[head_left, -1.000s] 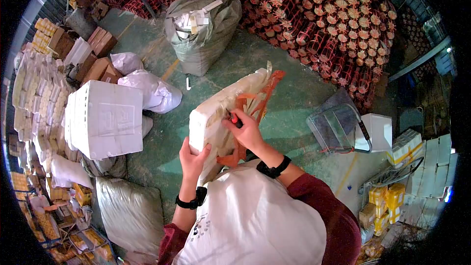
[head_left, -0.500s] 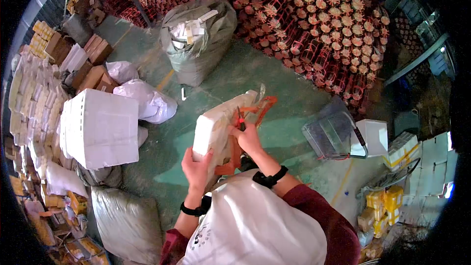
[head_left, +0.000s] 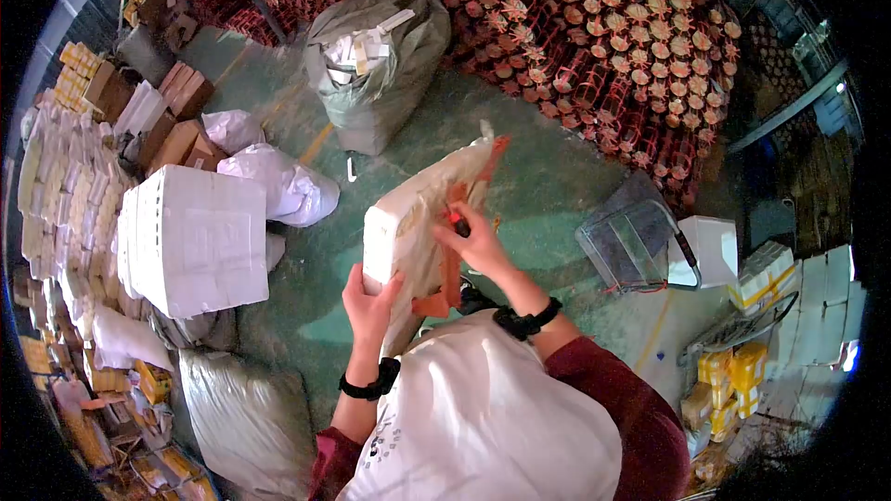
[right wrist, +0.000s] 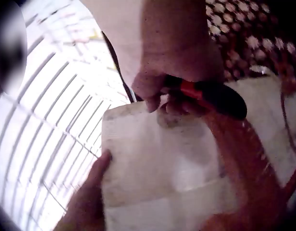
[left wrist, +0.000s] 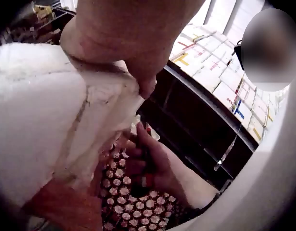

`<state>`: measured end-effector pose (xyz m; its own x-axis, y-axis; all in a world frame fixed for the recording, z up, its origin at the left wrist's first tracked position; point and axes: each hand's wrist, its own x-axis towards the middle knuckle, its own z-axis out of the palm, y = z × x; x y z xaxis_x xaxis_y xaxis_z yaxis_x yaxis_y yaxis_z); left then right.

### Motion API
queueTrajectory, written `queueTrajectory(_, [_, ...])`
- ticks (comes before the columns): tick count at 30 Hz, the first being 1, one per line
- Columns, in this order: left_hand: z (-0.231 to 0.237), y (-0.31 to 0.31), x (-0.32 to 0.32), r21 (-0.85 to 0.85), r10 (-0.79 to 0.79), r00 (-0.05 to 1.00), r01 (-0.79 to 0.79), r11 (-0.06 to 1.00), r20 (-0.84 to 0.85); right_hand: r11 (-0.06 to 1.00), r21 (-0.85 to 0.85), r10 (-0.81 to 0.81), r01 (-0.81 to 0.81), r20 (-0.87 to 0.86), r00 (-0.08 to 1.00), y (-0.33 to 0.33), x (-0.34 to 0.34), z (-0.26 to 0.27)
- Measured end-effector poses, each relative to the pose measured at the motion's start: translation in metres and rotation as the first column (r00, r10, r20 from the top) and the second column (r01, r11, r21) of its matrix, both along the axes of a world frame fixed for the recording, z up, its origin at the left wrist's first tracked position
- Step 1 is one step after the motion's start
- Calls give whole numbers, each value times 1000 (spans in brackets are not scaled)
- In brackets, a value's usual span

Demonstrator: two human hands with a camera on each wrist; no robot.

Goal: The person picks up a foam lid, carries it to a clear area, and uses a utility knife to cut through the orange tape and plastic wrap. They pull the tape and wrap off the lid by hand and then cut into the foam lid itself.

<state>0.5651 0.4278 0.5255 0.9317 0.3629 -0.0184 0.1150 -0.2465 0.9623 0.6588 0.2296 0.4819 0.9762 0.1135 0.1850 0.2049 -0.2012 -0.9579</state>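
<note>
A long white foam slab [head_left: 394,223], scuffed and dirty on one face, is held tilted in front of the person's body. The left hand [head_left: 369,308] grips its near left corner, thumb on the side facing the person. On the slab's right face, the right hand [head_left: 471,239] holds a tool [head_left: 458,223] with a black and red handle. In the right wrist view the handle [right wrist: 225,100] sticks out of the curled fingers, close over the slab's edge; its working end is hidden. Torn orange strips [head_left: 432,304] hang from the slab's right side.
A big white foam box [head_left: 209,246] stands at left before stacked white slabs [head_left: 60,195]. An open grey-green sack [head_left: 376,121] holds white scraps. Red-framed goods [head_left: 594,56] are heaped at the back. A hand truck [head_left: 631,237] is at right, near yellow-wrapped boxes [head_left: 742,366].
The slab's far end dipped and has come up again. Half a second ago the tool's pointed end showed beyond the right hand; now mainly its handle shows. The left hand keeps its hold.
</note>
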Motion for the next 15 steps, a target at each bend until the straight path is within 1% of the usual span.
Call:
queueTrajectory(2, [2,5,-1,0,-22,1000,22,1000,-1,977,-205,58,-59,-13,998,-19,-1,11])
queueTrajectory(3, [1,6,-1,-12,-29,1000,29,999,8,948,-305,85,-88,-23,996,-27,-1,19])
queueTrajectory(4, [-1,7,-3,-25,-39,999,40,999,15,953,-295,55,-65,-44,998,-30,-3,40])
queueTrajectory(7, [15,10,-4,105,-65,997,70,992,-51,864,-490,137,-115,9,990,-48,1,51])
queueTrajectory(8, [17,10,-4,101,-65,997,69,993,-44,832,-554,107,-24,118,987,-50,2,48])
queueTrajectory(11, [22,9,-6,88,-75,997,76,993,-17,747,-656,244,-107,121,962,-64,10,54])
queueTrajectory(13, [26,9,-5,79,-82,996,80,994,22,729,-672,268,-133,101,958,-67,11,55])
queueTrajectory(15, [21,12,-5,89,-86,996,84,992,19,721,-674,284,-157,82,955,-66,11,61])
